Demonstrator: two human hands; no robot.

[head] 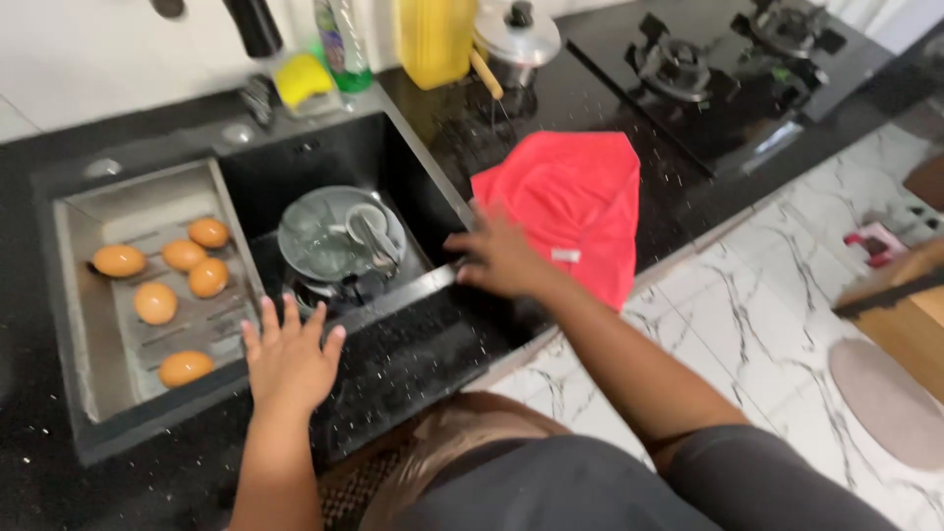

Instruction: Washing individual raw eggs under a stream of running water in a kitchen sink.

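The red cloth (570, 206) is spread on the black tabletop (423, 354) just to the right of the sink (324, 157), one corner hanging over the front edge. The right hand (497, 258) is laid at the cloth's left border, between cloth and sink rim; its grip is loose, fingers spread, nothing enclosed, and whether the fingertips touch the fabric cannot be told through the blur. The left hand (288, 359) is held over the sink's front rim, palm down, fingers splayed, its grip open and empty.

Inside the sink, a grey plate (329, 236) with a small cup and utensils is stacked in the basin. To the left of that basin, a drainer tray (74, 295) is seated, and six brown eggs (183, 255) are lying loose on it. Behind the sink, a yellow sponge (303, 79), a green bottle (342, 44) and a yellow container (433, 39) are stood; a lidded steel pot (516, 39) is placed to the right of these, and a gas hob (728, 69) further right.

Several risks are judged likely. The cloth could be dragged off the tabletop by its overhanging corner if it is swept outward. The eggs are unrestrained and could be rolled or cracked if the tray is knocked by the left hand. The stacked dishes could be toppled by a careless reach.
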